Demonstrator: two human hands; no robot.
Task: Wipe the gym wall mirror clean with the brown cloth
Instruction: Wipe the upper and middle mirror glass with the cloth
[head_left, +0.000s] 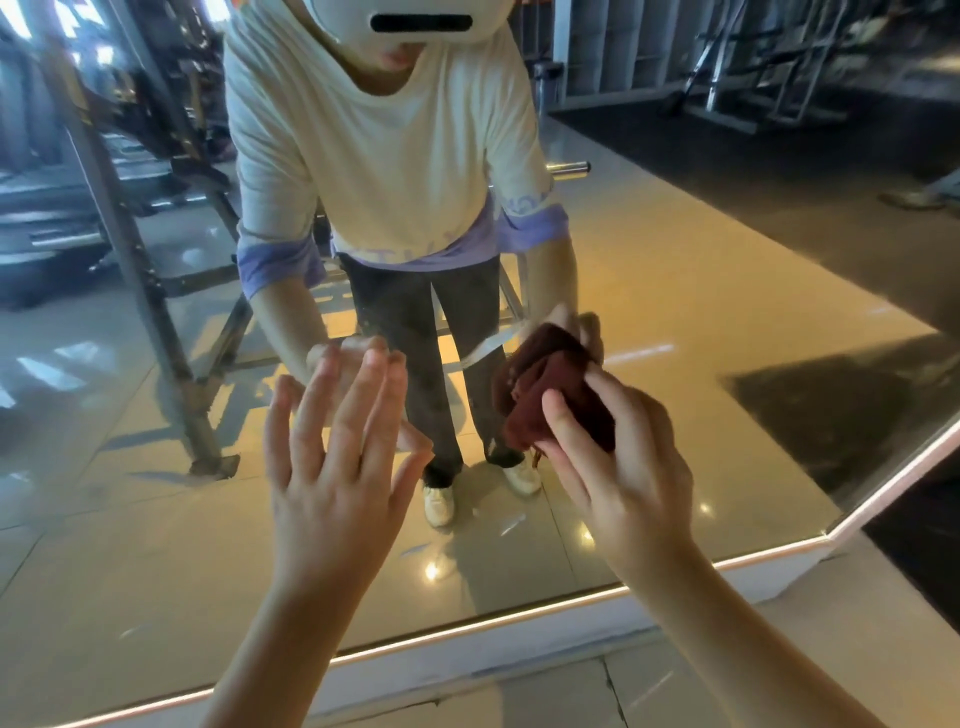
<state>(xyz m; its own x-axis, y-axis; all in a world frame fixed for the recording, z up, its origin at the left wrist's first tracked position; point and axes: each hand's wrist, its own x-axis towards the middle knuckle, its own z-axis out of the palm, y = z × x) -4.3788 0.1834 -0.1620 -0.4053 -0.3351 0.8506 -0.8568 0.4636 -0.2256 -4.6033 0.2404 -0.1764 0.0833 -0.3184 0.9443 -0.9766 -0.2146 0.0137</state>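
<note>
The wall mirror (727, 291) fills most of the head view, down to a lit strip at its bottom edge. My right hand (618, 462) grips the folded brown cloth (558, 400) and holds it against the glass at centre right. My left hand (337, 457) is spread flat with straight fingers, its fingertips at the mirror surface just left of the cloth. A pale smear shows on the glass between the two hands. Both hands and the cloth are doubled in the reflection.
The reflection shows a person in a white shirt, a metal rack frame (135, 249) at left, a tiled floor and dark gym mats (779, 156) at right. A white ledge (519, 654) runs below the mirror, and the mirror's edge angles away at the right (893, 478).
</note>
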